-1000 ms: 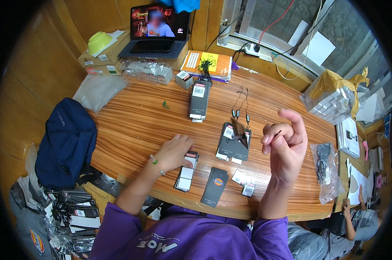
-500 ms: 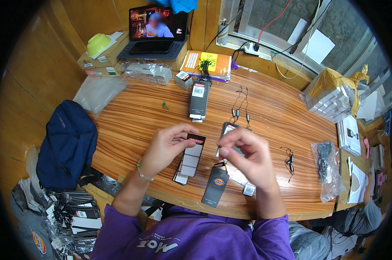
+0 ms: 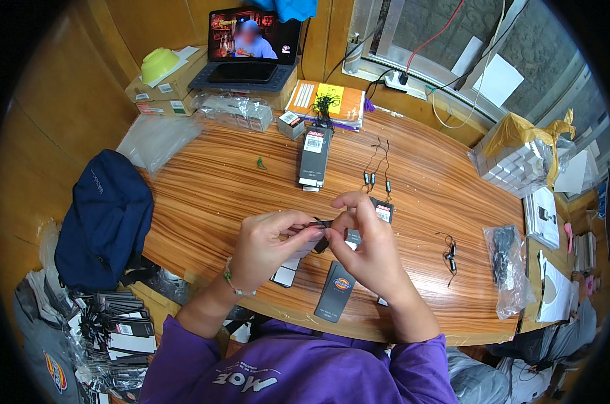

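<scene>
the left hand pinches a dark-and-white tag above the near middle of the wooden table. the right hand has thumb and fingers at its far end; i cannot tell what they pinch. a grey card lies nearer, black cords farther right.

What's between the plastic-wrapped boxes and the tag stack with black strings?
A small grey box with a white label, seen in the head view.
</scene>
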`<state>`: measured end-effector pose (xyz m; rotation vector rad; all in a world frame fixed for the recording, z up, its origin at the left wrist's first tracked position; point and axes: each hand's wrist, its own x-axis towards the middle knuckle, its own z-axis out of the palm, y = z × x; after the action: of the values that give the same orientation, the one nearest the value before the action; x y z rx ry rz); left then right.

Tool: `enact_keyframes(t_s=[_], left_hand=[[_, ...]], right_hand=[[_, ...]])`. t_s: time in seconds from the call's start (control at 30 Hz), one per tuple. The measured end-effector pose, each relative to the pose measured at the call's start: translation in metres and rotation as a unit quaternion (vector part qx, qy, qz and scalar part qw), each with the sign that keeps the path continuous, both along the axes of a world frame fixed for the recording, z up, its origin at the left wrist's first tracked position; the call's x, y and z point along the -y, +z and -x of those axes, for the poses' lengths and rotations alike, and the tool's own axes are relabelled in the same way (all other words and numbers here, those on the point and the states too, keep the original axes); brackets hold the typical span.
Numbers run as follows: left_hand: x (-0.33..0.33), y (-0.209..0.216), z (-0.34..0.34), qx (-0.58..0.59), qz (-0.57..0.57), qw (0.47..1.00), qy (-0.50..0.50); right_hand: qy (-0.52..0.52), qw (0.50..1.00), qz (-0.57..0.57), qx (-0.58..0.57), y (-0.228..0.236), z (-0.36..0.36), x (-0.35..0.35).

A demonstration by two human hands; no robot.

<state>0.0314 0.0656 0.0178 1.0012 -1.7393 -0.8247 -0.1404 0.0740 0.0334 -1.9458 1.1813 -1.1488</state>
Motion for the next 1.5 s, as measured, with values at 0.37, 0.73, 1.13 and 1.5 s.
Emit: enact_keyframes(t_s=[0.37, 0.73, 1.13, 1.5], left_hand=[[0.0, -0.006, 0.001, 0.066, 0.095, 0.993, -0.021], [0.004, 0.003, 0.001, 0.115, 0.219, 0.969, -0.007], [0.011, 0.002, -0.003, 0.176, 0.348, 0.921, 0.011], [0.015, -0.003, -0.003, 0.12, 0.247, 0.961, 0.011]], right_hand=[[-0.015, 0.998, 0.033, -0.042, -0.002, 0.001, 0.002], [0.005, 0.999, 0.036, 0.037, -0.013, -0.001, 0.011], [0.09, 0.93, -0.213, 0.285, -0.02, 0.003, 0.018], [0.041, 0.839, -0.106, 0.531, -0.01, 0.031, 0.032]])
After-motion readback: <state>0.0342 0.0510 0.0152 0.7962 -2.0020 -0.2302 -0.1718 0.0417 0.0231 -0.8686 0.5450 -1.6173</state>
